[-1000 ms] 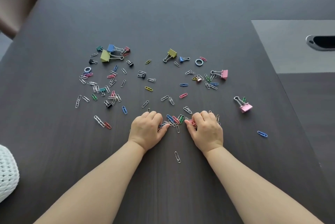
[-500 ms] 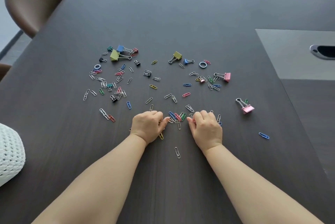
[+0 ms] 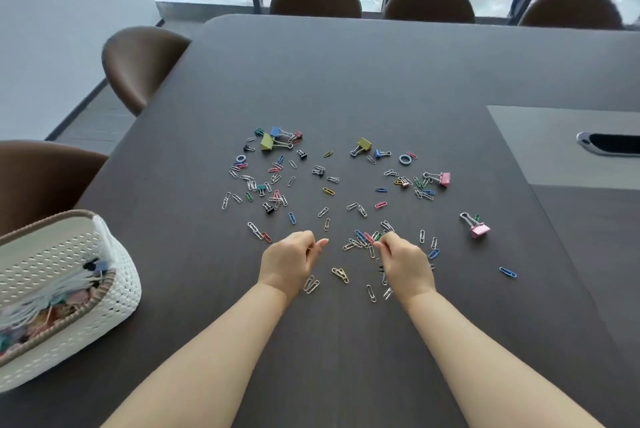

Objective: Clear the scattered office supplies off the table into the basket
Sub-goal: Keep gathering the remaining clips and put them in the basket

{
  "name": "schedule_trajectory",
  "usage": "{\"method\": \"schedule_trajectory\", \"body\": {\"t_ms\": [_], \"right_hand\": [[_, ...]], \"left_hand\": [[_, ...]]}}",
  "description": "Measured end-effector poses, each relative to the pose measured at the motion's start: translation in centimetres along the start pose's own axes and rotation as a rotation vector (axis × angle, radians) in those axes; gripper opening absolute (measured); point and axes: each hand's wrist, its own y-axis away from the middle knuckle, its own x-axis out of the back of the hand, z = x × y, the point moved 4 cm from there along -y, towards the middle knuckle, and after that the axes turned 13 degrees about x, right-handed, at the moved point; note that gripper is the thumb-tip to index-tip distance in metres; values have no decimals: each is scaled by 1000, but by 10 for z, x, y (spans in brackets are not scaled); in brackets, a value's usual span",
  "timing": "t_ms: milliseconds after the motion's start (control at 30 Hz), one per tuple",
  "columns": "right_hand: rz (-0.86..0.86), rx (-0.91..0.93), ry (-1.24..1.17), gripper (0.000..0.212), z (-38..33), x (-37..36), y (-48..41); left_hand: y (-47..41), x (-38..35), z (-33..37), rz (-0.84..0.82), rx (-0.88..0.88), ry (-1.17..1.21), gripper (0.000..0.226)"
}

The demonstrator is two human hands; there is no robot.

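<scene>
Coloured and silver paper clips (image 3: pixel 360 241) and binder clips (image 3: pixel 479 228) lie scattered across the middle of the dark table (image 3: pixel 346 81). My left hand (image 3: pixel 290 263) hovers just above the table with its fingers curled into the palm around gathered paper clips, which are mostly hidden. My right hand (image 3: pixel 406 266) pinches a bunch of paper clips at its fingertips, beside a small pile. A few silver clips (image 3: pixel 311 284) lie below and between my hands. The white woven basket (image 3: pixel 117 303) stands at the left, holding supplies.
Yellow-green binder clips (image 3: pixel 363 144) and a pink one (image 3: pixel 444 179) lie farther back. A blue clip (image 3: pixel 507 272) lies alone at the right. A cable port (image 3: pixel 611 143) sits in a grey panel at the right. Brown chairs (image 3: pixel 142 63) line the table's left and far edges.
The view has tilted up, so the basket and far chairs now show. Both hands have lifted off the table and pulled slightly apart, leaving several loose clips beneath them.
</scene>
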Motion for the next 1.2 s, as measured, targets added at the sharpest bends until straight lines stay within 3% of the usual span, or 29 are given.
{"method": "schedule_trajectory", "body": {"t_ms": [200,467,533,667,800,1000,1200], "right_hand": [[176,54,-171,21,-93,15,0],[199,315,-324,17,-275,-5,-29],[190,369,-340,17,-314,-17,-32],[175,424,-331,16,-357,-37,-35],[159,425,-309,16,-370,-47,-36],[125,494,-286,16,-400,-67,-32],[72,583,-246,20,-436,-96,-37]], "left_hand": [[12,114,-35,199,-3,116,40],[41,257,-161,406,89,41,53],[49,272,-195,348,116,-11,52],[57,269,-242,39,231,-20,34],[58,276,-259,-82,202,-50,20],[57,290,-267,-92,159,-87,12],[64,307,-279,-19,149,-192,20]]}}
